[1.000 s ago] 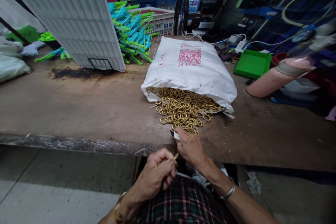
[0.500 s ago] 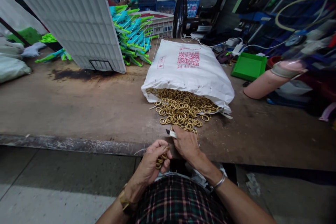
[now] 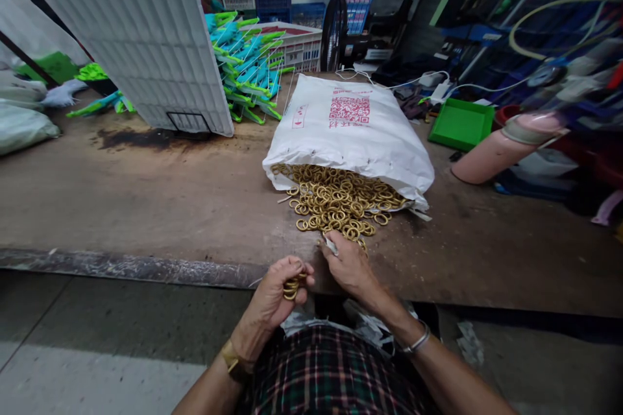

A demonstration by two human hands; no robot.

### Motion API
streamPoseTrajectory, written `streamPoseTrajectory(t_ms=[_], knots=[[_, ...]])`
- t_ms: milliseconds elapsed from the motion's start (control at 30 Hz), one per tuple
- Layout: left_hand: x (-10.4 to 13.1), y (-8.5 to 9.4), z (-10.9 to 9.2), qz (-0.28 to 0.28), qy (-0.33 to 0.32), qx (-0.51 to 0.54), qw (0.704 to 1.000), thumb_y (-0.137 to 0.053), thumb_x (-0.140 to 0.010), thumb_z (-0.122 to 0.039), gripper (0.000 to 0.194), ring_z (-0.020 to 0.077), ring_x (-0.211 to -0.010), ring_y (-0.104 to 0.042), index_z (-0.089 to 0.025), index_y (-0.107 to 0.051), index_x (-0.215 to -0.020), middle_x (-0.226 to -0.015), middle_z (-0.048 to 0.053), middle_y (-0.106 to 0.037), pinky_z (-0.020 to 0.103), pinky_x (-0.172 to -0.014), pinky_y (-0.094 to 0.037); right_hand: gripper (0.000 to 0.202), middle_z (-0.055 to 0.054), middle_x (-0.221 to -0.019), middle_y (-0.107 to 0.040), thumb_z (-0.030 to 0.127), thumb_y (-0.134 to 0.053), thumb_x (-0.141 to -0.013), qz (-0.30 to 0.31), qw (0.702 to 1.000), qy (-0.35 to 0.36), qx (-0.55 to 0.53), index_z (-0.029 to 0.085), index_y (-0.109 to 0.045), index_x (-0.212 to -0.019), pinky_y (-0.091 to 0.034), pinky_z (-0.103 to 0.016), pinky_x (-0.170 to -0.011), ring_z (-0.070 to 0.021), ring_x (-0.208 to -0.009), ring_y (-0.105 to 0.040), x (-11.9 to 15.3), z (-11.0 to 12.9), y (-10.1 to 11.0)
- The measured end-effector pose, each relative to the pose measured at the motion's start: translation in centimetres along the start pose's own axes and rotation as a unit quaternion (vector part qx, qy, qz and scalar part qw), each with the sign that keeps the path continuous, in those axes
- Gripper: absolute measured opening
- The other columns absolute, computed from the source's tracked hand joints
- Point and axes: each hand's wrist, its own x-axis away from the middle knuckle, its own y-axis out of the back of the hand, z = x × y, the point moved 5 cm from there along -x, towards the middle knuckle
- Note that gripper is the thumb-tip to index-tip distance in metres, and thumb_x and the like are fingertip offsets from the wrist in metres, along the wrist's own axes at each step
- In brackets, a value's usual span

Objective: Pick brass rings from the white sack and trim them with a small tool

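Several brass-coloured rings (image 3: 291, 288) are gripped in the curled fingers of my left hand (image 3: 280, 288), just over the table's front edge. My right hand (image 3: 346, 262) is closed on a small knife (image 3: 331, 246) with a pale handle, and its fingertips touch the near side of the ring pile (image 3: 335, 204). That pile spills from the open mouth of a white sack (image 3: 360, 123) with red print, lying on the brown table (image 3: 146, 207).
A tall white ribbed panel (image 3: 131, 32) stands at the left, with green and turquoise plastic pieces (image 3: 253, 71) behind it. On the right are a green tray (image 3: 461, 123) and a pink cylinder (image 3: 496, 150). A black fan (image 3: 333, 32) stands behind the sack.
My left hand has shifted slightly left and up, showing its rings more openly. The knife in my right hand has turned, its dark blade no longer pointing left.
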Motion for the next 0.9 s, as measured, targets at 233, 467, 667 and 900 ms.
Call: streamPoseTrajectory(t_ms=[233,467,667,900], knots=[[-1.8,-0.4,-0.7,-0.08,-0.096,-0.191,0.974,-0.06,-0.07,-0.036,0.032,0.005,-0.043,-0.041,-0.016,-0.053,-0.095,-0.062,-0.004,-0.05,0.013,-0.034,-0.028,0.019,0.004,-0.058,-0.043,0.033,-0.042,-0.078,0.021,0.964,-0.041,-0.262,0.018,-0.048,-0.068,-0.031,-0.021,-0.053,-0.0097,-0.055,-0.039,0.0,0.0,0.2],[-2.6,-0.5,-1.1,-0.096,-0.108,-0.287,0.947,-0.052,-0.074,-0.038,0.038,0.0039,-0.036,-0.035,-0.014,-0.052,-0.104,-0.053,-0.007,-0.046,0.014,-0.034,-0.029,0.021,0.007,-0.052,-0.036,0.035,-0.046,-0.077,0.048,0.932,-0.078,-0.35,0.019,-0.047,-0.064,-0.027,-0.02,-0.046,-0.0072,-0.047,-0.031,0.3,-0.6,-0.4],[-2.6,-0.9,-1.4,-0.084,-0.091,-0.315,0.941,-0.054,-0.073,-0.042,0.03,0.0037,-0.034,-0.035,-0.014,-0.057,-0.084,-0.048,-0.007,-0.043,0.015,-0.034,-0.026,0.019,0.009,-0.048,-0.032,0.036,-0.048,-0.075,0.113,0.878,-0.113,-0.452,0.019,-0.045,-0.066,-0.021,-0.019,-0.04,-0.0057,-0.041,-0.025,0.5,-0.2,-1.4],[-3.0,-0.3,-1.1,-0.091,-0.103,-0.27,0.953,-0.059,-0.069,-0.047,0.032,0.0038,-0.035,-0.034,-0.016,-0.051,-0.071,-0.047,-0.008,-0.042,0.015,-0.034,-0.025,0.021,0.007,-0.051,-0.036,0.034,-0.047,-0.076,0.052,0.929,-0.074,-0.36,0.019,-0.043,-0.06,-0.026,-0.021,-0.046,-0.0072,-0.047,-0.031,-0.2,-0.4,-0.8]])
